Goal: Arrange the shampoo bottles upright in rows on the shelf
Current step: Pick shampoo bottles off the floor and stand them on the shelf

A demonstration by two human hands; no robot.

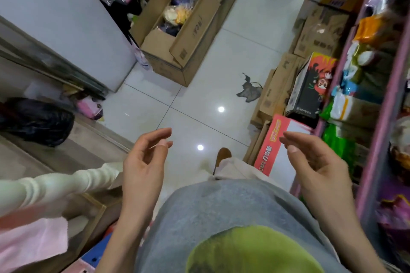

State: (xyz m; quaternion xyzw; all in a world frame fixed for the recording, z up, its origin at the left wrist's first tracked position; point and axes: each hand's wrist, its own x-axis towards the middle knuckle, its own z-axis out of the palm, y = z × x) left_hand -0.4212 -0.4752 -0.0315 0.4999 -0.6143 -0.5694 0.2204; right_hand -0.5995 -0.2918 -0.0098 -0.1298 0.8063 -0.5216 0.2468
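No shampoo bottle shows in the head view. My left hand (145, 162) hovers in front of my body over the tiled floor, fingers loosely curled and holding nothing. My right hand (315, 159) is raised at the same height to the right, fingers relaxed and empty, close to the pink shelf frame (377, 139). That shelf runs along the right edge and carries packaged goods in bags, blurred.
An open cardboard box (177, 35) with goods stands on the floor ahead. Stacked cartons (277, 93) and a red-and-white box (275, 139) line the right side by the shelf. Another person's sleeve (51, 186) reaches in from the left. A black bag (37, 119) lies left.
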